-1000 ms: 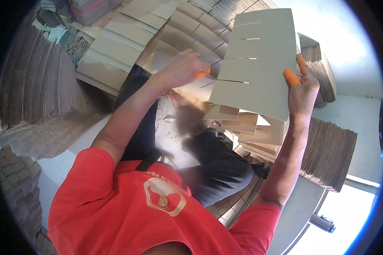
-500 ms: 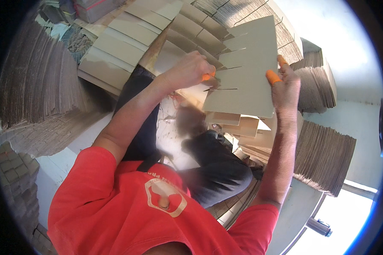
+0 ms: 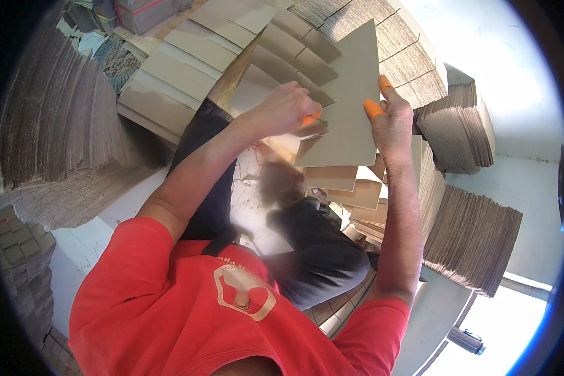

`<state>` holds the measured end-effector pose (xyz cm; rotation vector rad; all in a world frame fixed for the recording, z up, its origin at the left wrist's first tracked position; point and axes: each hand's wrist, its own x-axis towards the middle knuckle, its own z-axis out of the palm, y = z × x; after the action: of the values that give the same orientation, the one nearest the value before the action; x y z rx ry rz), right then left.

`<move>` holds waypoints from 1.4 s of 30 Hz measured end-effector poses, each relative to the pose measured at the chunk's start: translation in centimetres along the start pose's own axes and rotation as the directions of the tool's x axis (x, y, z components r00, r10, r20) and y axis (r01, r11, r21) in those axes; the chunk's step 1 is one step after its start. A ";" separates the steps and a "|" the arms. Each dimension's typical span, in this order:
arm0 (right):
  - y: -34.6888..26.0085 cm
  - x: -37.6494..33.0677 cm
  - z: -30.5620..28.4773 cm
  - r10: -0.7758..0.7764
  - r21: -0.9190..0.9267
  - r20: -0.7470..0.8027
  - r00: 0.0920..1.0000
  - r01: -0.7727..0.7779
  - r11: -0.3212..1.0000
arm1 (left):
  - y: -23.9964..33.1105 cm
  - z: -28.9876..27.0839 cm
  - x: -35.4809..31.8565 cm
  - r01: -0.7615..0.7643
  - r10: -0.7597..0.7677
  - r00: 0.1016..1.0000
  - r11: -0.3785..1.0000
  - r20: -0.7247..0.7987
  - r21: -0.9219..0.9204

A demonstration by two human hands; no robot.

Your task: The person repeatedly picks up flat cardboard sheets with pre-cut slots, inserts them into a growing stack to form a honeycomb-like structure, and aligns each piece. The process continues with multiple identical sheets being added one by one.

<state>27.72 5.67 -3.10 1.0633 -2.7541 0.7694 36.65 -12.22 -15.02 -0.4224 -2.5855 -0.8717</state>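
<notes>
Above a pair of dark trousers [image 3: 323, 257], btwn both hands, is a flat cardboard sheet [image 3: 356, 69], held up at a tilt w/ its broad face toward the person & its L edge meeting a set of overlapping card strips [image 3: 288, 45]. R hand [image 3: 393, 125] has the sheet by its R edge: thumb on the near face, a finger round the back, so the grip's narrow & on card. Prob. held at the outer edge b/c that leaves the L side clear for the strips & lets the wrist steer the angle.

L hand [image 3: 286, 106] is curled into a tight pinch at the strips' near end, just L of the sheet; looks like it has a strip or two, but knuckles hide exactly which. Likely there to keep the strips lined up w/ the sheet. Orange finger covers [image 3: 373, 109] on both hands, prob. for grip &/or vs. rough edges.

Below the sheet, card flaps [image 3: 335, 177] stick out near the R forearm [image 3: 404, 213]; can't tell if they're joined to it. L of the strips, pale panels [image 3: 182, 69] lie overlapped like shingles, prob. so each edge is easy to get at. Tall stack [image 3: 50, 113] at far L, shorter stack [image 3: 473, 235] beyond the forearm: both packed tight, edges showing, likely for compact storage close by.
</notes>
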 end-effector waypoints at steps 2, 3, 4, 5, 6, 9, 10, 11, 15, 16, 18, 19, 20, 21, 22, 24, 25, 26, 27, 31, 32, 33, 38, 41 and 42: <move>0.0 0.0 0.1 -0.040 -0.046 0.005 0.999 0.040 0.998 | -0.1 0.1 0.1 -0.015 0.015 1.000 1.000 -0.028 0.011; 0.1 -0.2 0.4 -0.060 -0.105 0.009 0.998 0.061 0.993 | -0.1 0.2 0.1 -0.024 0.024 0.999 1.000 -0.042 0.015; 0.1 -0.3 0.6 -0.080 -0.165 0.014 0.997 0.081 0.983 | 0.0 0.4 0.2 -0.012 0.013 0.999 1.000 -0.042 0.012; 0.0 -0.3 0.9 -0.022 -0.105 0.001 1.000 0.022 0.994 | 0.1 0.4 0.2 0.002 -0.001 0.999 1.000 -0.042 0.012; -0.2 -0.2 1.2 0.037 -0.045 -0.010 0.999 -0.037 0.998 | 0.1 0.5 0.2 0.015 -0.015 0.999 1.000 -0.042 0.012; -1.0 -0.5 1.3 0.095 -0.027 -0.050 0.994 -0.097 0.995 | -0.1 0.2 0.2 0.031 -0.031 0.999 1.000 -0.042 -0.004; -1.2 -0.6 1.2 0.094 -0.049 -0.067 0.993 -0.097 0.994 | -0.3 0.2 0.3 0.015 -0.014 0.999 1.000 -0.043 0.007; -0.7 -0.7 1.4 0.064 -0.025 -0.068 0.996 -0.066 0.997 | -0.4 0.4 0.2 -0.003 0.003 0.999 1.000 -0.040 0.014; -1.1 -0.4 2.4 0.276 0.040 0.209 0.938 -0.290 0.956 | -1.2 1.8 0.3 -0.122 0.125 0.951 0.992 -0.282 0.029; -1.9 -0.2 2.8 0.394 0.018 0.343 0.852 -0.426 0.905 | -1.3 1.9 0.2 -0.082 0.083 0.969 0.997 -0.235 0.016; -0.4 -1.1 5.2 0.224 -0.254 0.298 0.928 -0.149 0.956 | -0.9 1.4 0.6 -0.018 0.017 0.991 1.000 -0.135 -0.010; 0.8 -1.4 5.9 0.132 -0.387 0.295 0.946 -0.007 0.922 | -0.7 1.2 0.8 -0.032 0.029 0.991 0.999 -0.130 -0.022; 1.0 -1.1 5.5 0.112 -0.330 0.287 0.951 -0.012 0.944 | -0.7 1.2 0.8 -0.042 0.038 0.992 0.998 -0.124 -0.036; 1.3 -0.8 4.8 0.094 -0.271 0.276 0.957 -0.017 0.962 | -0.7 1.3 0.7 -0.054 0.048 0.992 0.997 -0.117 -0.051; 1.6 -0.8 4.1 0.078 -0.212 0.262 0.962 -0.021 0.977 | -0.9 1.3 0.5 -0.052 0.045 0.991 0.997 -0.123 -0.049; 3.1 -1.7 2.7 0.165 -0.134 -0.043 0.985 -0.169 0.977 | -0.7 1.0 0.6 -0.059 0.050 0.989 0.997 -0.142 -0.057; 5.4 -2.8 1.5 0.261 -0.203 -0.172 0.950 -0.293 0.934 | 0.0 0.5 0.6 -0.074 0.062 0.977 0.996 -0.202 -0.050; 7.3 -3.7 0.2 0.328 -0.248 -0.295 0.898 -0.403 0.881 | -0.1 0.5 0.5 -0.056 0.045 0.980 0.997 -0.196 -0.054; 10.8 -5.5 -1.4 0.204 -0.391 -0.375 0.904 -0.354 0.849 | -0.2 0.5 0.5 -0.040 0.028 0.982 0.997 -0.189 -0.060; 18.3 -13.0 -5.9 0.391 -0.671 -0.481 0.785 -0.616 0.413 | -0.8 1.0 0.6 -0.026 0.013 0.989 0.996 -0.146 -0.088; 18.4 -14.2 -6.4 0.496 -0.643 -0.486 0.720 -0.678 0.356 | -1.0 1.1 0.7 -0.023 0.010 0.991 0.995 -0.134 -0.093; 18.9 -15.0 -6.9 0.567 -0.609 -0.431 0.702 -0.690 0.392 | -1.1 1.2 0.6 -0.034 0.020 0.989 0.995 -0.147 -0.091; 22.3 -17.6 -8.2 0.603 -0.410 -0.411 0.683 -0.730 0.547 | -0.7 0.9 0.9 -0.075 0.060 0.987 0.992 -0.149 -0.097; 22.6 -17.2 -7.9 0.631 -0.434 -0.445 0.636 -0.769 0.469 | -0.9 0.8 0.8 -0.072 0.059 0.987 0.994 -0.147 -0.087; 22.5 -17.1 -7.9 0.636 -0.432 -0.456 0.622 -0.780 0.453 | -0.8 0.7 0.9 -0.074 0.061 0.987 0.994 -0.148 -0.085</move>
<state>25.25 34.09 -10.12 -0.3658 -2.8262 -0.0293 35.37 -12.26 -15.61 -0.4522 -2.3922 -0.9616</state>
